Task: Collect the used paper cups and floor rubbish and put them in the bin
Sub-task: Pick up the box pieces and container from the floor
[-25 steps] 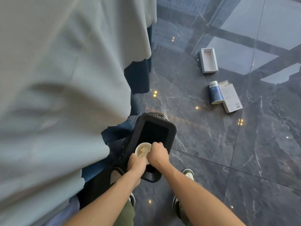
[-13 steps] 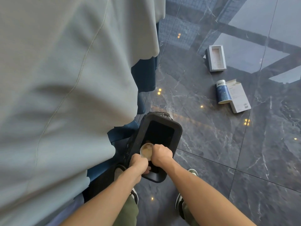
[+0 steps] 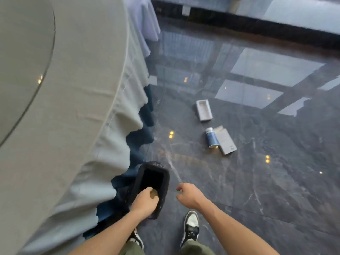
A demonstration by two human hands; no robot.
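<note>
Over the bin, left hand grips cup (right hand empty).

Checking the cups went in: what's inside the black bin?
The bin interior looks dark. At its near opening the left hand holds something tan, likely a cup; the contents below are hidden.

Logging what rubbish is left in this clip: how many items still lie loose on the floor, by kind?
Boxes: 2, the open tray box and the flat grey box
Cups: 1, the blue cup on its side against the flat grey box
Total: 3
</note>
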